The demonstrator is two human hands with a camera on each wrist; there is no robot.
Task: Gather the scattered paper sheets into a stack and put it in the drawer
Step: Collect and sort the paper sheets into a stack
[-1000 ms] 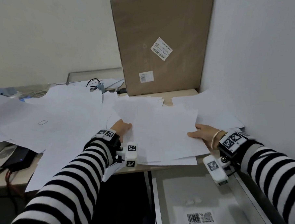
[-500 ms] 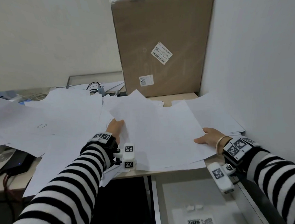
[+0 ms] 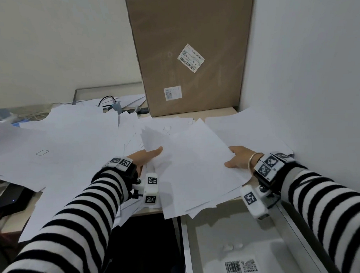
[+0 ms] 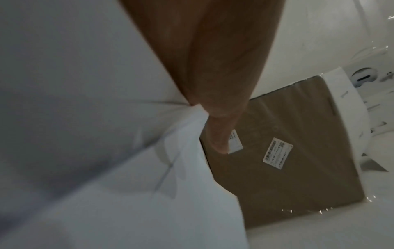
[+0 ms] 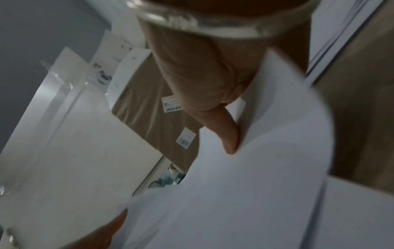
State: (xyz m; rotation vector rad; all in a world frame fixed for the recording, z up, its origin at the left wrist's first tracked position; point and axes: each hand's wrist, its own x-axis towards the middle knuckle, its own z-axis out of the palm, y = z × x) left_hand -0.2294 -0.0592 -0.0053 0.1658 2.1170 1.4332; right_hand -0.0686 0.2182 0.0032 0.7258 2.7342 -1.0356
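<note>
A loose stack of white paper sheets is held between my two hands at the desk's front edge, its near corners hanging over the open grey drawer. My left hand grips the stack's left edge with the thumb on top; the left wrist view shows that thumb pressing the paper stack. My right hand pinches the right edge, thumb on top, and its thumb lies on the paper stack in the right wrist view. The fingers of both hands are hidden under the sheets. Many more sheets lie scattered over the desk's left.
A tall cardboard box stands against the back wall, and a white wall closes the right side. More sheets lie by that wall. A black device and cables sit at the left.
Both hands have drawn together and lifted the sheets, which now form a narrower, tilted stack pulled nearer the desk's front edge over the drawer.
</note>
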